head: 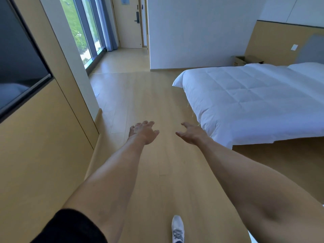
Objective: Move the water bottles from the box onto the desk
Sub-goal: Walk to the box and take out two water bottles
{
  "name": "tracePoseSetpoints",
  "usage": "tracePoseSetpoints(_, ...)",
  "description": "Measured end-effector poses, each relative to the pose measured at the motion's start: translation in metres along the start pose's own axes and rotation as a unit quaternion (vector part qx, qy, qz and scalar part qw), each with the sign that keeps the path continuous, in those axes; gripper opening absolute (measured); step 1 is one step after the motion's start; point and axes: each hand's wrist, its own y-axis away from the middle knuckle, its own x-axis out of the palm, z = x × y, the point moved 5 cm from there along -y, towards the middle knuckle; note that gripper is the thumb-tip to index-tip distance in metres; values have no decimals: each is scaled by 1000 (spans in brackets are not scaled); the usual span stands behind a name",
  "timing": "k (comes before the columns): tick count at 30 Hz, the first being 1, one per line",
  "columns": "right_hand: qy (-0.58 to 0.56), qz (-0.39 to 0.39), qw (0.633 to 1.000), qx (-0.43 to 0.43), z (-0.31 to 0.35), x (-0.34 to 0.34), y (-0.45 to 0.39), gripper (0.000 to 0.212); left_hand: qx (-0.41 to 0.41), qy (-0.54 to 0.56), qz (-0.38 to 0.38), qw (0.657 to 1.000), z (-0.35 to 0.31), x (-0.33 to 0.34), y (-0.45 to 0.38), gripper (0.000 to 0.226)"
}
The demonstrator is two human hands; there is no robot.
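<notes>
Your left hand (pixel 143 131) and right hand (pixel 190 133) reached over the floor (pixel 157 95), each grip wide and holding nothing. The brown box (pixel 240 60), open-topped, sat behind the bed (pixel 254 95).

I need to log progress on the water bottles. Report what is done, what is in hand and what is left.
Done: nothing that shows; no bottle and no desk are in view. In hand: nothing. The left hand and right hand are held out empty over the wooden floor. Left: a cardboard box sits open on the far side of the bed; its contents cannot be seen, so seemingly the whole job remains.
</notes>
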Motion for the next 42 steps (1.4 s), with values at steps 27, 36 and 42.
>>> tracePoseSetpoints(27, 53, 30, 998, -7, 69, -92, -541, 65, -30, 4, 5, 1000, 49, -89, -536, 57)
tracePoseSetpoints(36, 51, 27, 998, 25, 129, -124, -718, 67, -4, 2, 29, 1000, 93, -129, -731, 58)
tracePoseSetpoints(42, 40, 22, 999, 26, 146, -138, -815, 68, 18, -9, 35, 999, 96, -143, -829, 58)
